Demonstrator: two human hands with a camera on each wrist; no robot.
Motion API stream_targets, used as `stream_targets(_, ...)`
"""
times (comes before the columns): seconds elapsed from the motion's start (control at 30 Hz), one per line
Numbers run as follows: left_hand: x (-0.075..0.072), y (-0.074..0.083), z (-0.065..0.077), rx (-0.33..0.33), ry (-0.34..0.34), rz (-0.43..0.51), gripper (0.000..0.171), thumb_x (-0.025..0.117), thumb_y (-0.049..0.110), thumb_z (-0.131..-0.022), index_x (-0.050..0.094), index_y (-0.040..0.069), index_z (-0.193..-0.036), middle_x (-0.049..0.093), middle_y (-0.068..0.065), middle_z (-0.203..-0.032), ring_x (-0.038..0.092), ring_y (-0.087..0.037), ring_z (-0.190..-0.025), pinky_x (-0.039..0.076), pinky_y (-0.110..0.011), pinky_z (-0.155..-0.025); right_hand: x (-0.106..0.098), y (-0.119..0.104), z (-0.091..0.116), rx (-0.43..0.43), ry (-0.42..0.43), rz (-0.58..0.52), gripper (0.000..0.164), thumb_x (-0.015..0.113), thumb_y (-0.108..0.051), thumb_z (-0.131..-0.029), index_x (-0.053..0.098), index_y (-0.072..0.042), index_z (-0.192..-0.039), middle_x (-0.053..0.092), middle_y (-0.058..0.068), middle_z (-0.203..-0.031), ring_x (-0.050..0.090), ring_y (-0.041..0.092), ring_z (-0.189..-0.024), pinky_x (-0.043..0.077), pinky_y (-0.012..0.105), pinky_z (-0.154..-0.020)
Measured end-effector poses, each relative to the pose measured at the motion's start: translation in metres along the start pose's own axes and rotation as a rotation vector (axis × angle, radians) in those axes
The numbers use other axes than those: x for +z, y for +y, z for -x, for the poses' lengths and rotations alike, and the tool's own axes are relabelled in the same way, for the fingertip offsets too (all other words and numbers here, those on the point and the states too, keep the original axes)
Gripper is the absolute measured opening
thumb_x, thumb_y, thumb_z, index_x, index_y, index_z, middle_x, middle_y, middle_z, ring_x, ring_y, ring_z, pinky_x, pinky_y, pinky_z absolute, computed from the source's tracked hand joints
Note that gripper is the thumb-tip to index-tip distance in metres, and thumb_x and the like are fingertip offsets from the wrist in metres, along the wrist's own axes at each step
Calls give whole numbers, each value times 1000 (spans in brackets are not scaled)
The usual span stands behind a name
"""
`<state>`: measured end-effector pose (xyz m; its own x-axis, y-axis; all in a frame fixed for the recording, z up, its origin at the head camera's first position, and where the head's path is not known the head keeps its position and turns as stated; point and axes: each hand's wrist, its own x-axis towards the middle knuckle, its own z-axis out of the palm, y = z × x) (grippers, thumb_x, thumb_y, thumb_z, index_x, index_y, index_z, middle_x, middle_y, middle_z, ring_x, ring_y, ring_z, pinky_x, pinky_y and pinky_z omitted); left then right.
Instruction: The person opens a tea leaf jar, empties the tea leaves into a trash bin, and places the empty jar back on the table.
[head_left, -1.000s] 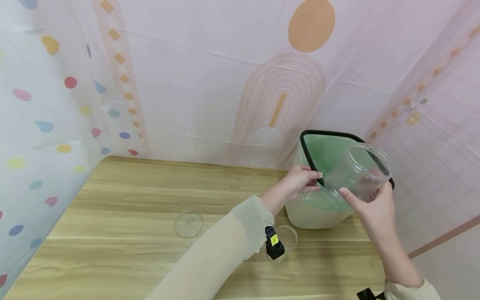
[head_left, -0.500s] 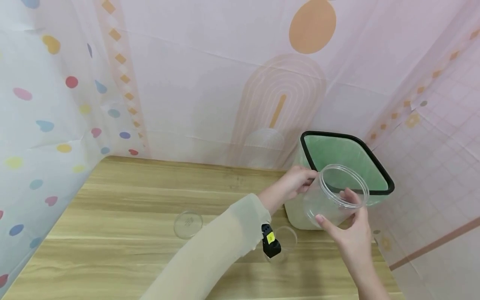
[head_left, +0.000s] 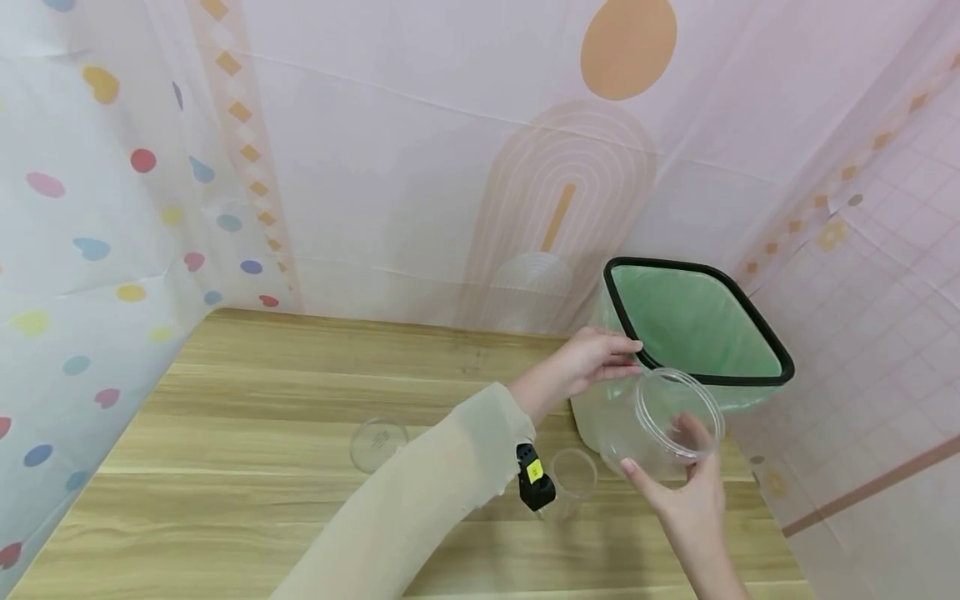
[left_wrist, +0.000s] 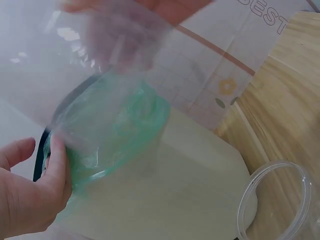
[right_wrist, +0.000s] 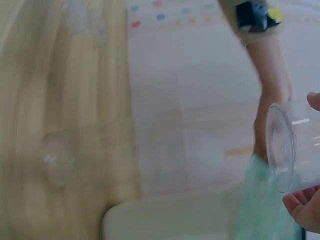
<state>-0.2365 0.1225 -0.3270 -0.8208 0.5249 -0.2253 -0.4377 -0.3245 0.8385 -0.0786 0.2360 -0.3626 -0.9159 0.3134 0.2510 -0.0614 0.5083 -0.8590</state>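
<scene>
My right hand (head_left: 686, 500) grips a clear, wide-mouthed plastic jar (head_left: 630, 429), thumb on one side and fingers on the other. The jar is tilted, its round mouth facing up and right, and it overlaps the near side of the trash bin (left_wrist: 195, 180). No contents show inside it. The left hand (head_left: 592, 360) holds the bin's black rim (head_left: 750, 381) at its left corner, thumb and fingers on either side. A green bag (head_left: 697, 321) lines the bin and hangs over the rim, as a green fold (left_wrist: 125, 145) in the left wrist view.
A clear round lid (head_left: 377, 446) lies on the wooden table (head_left: 247, 400), left of the left sleeve. Beside the left wrist camera (head_left: 536, 479) stands another clear round container (head_left: 575, 473). Patterned curtains (head_left: 375, 167) close off the back and sides.
The right hand has brought the jar from over the bin's mouth down toward the near left, outside the rim. More of the green lining shows. The left hand stays at the rim.
</scene>
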Motion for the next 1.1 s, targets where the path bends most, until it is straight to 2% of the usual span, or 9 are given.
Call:
stream_targets(0.03,0,-1,0,2,0,6,9,56,-3,-90,57,-2,-81,54,-6,-74,57,-15,-66,51,-31,-88,-1,5,1,21,6,19,84,82,-6,-69,33,-3,-137,42,10,-132,38,16,-118,29,9,-92)
stream_targets(0.13,2,-1,-1,8,16,1,8,58,3,-91,58,-5,-91,53,-6,-75,57,-15,-65,52,-31,-86,-6,20,2,82,7,68,86,83,-14,-69,31,-2,-137,41,15,-133,37,23,-120,32,27,-99)
stream_targets(0.2,4,-2,-1,5,35,-2,12,60,7,-91,58,-5,-91,52,-6,-75,55,-16,-64,53,-31,-85,-10,32,3,112,-26,90,90,83,-19,-70,27,-1,-138,37,19,-134,35,31,-123,31,43,-103)
stream_targets(0.27,5,-2,0,-3,51,-17,13,62,9,-90,57,-2,-86,51,-6,-75,54,-16,-64,53,-32,-84,-13,43,6,135,-50,105,93,83,-22,-70,24,0,-138,36,22,-133,34,36,-123,30,53,-101)
stream_targets(0.37,6,-1,1,-6,65,-40,18,62,8,-90,52,2,-75,49,-7,-74,52,-16,-62,53,-32,-83,-14,58,10,150,-83,142,96,84,-24,-69,22,2,-137,35,25,-133,34,40,-123,30,58,-101)
stream_targets(0.5,6,1,4,2,70,-59,20,61,6,-90,50,3,-74,48,-7,-75,52,-16,-61,53,-32,-84,-13,76,14,173,-124,170,97,84,-25,-69,22,4,-136,34,29,-133,34,47,-122,31,64,-99)
stream_targets(0.77,7,2,5,-7,80,-62,14,62,6,-89,52,1,-81,49,-6,-80,50,-17,-61,54,-32,-82,-4,104,14,169,-198,140,97,84,-22,-68,22,8,-136,31,34,-134,33,53,-121,29,67,-97)
stream_targets(0.93,6,-1,4,-5,80,-65,14,63,7,-89,52,-2,-91,49,-6,-84,49,-16,-64,54,-33,-82,5,119,19,246,-238,169,104,83,-25,-69,14,8,-140,24,36,-137,30,56,-121,29,66,-98)
stream_targets(1.1,4,-5,4,2,76,-57,19,64,8,-88,47,1,-92,49,-7,-81,50,-16,-63,54,-34,-83,15,131,24,223,-244,143,102,84,-23,-67,18,6,-139,28,34,-137,32,54,-122,29,65,-99)
